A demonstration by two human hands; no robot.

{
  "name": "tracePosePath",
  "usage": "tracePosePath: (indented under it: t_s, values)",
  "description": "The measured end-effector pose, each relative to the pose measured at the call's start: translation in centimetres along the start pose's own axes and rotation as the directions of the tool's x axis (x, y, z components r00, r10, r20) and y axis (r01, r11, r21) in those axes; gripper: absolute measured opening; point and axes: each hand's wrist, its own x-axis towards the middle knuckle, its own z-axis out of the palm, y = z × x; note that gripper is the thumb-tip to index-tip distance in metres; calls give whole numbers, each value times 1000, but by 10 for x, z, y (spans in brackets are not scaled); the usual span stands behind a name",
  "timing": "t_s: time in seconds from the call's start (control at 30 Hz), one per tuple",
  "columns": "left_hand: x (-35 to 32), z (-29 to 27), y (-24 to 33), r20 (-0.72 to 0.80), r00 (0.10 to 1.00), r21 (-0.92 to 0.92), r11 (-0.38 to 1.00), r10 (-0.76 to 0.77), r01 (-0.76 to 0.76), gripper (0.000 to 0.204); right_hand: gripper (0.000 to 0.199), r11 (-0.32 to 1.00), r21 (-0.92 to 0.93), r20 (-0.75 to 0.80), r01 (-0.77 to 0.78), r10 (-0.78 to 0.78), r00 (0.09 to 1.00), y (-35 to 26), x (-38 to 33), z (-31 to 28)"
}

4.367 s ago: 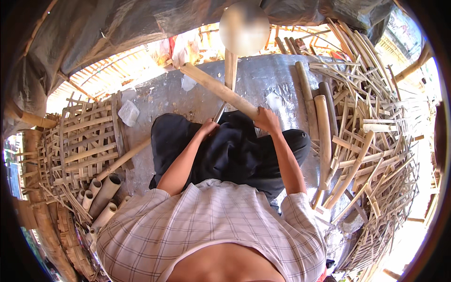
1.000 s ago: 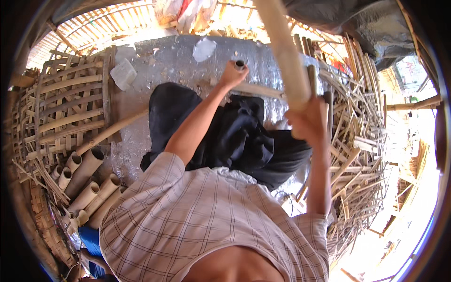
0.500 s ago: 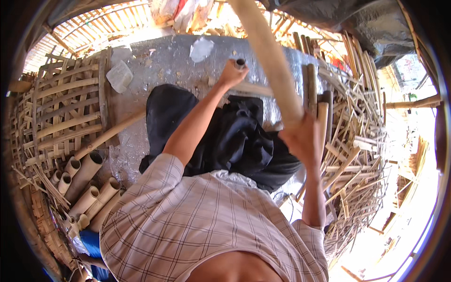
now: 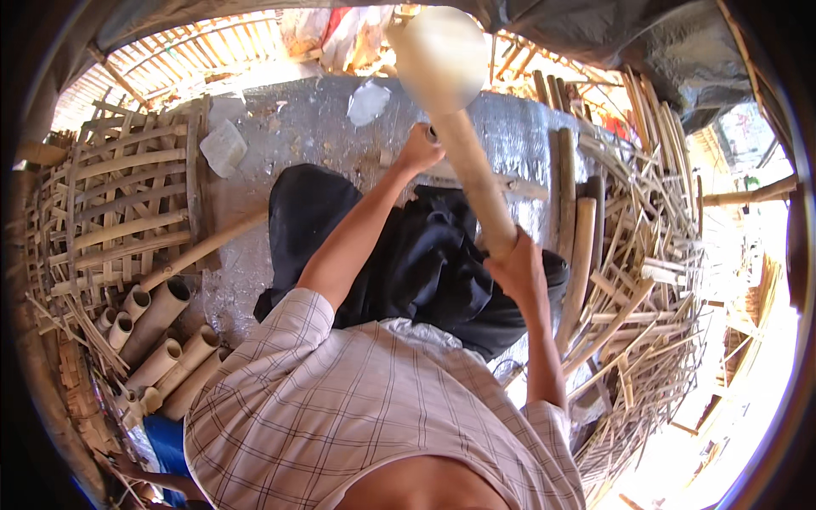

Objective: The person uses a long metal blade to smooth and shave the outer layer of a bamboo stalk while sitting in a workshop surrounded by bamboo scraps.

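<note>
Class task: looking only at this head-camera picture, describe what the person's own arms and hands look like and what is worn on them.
Both forearms are bare. The left hand and right hand wear no gloves; no rings or watch show. Short sleeves of a pale checked shirt with thin dark lines end near the elbows.

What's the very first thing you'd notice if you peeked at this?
A thick pale bamboo pole rises right toward the camera, gripped low down by the right hand. The left hand reaches forward to something small and dark beside the pole, too hidden to tell. Split bamboo strips pile up on the right, and cut bamboo tubes lie by a woven bamboo frame on the left.
</note>
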Motion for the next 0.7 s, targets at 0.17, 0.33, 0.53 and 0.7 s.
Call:
tracePosePath:
  t_s: [0.17, 0.33, 0.53, 0.7]
  values:
    - [-3, -12, 1, -3, 1000, 59, 998, 24, -24, 17, 54, 996, 89, 40, -15, 12, 999, 13, 0, 28]
    - [-15, 3, 16, -21, 1000, 75, 997, 3, -1, 8, 39, 809, 549, 337, -212, 18, 941, 50, -1, 59]
    - [-18, -6, 1, -36, 995, 235, 968, 95, -84, 29, 39, -270, 452, 443, -850, -759, 477, 76, 1, 117]
    - [-28, -11, 2, -7, 992, 329, 937, 124, -115, 39, 43, -582, 148, -90, -800, -813, 575, 84, -2, 178]
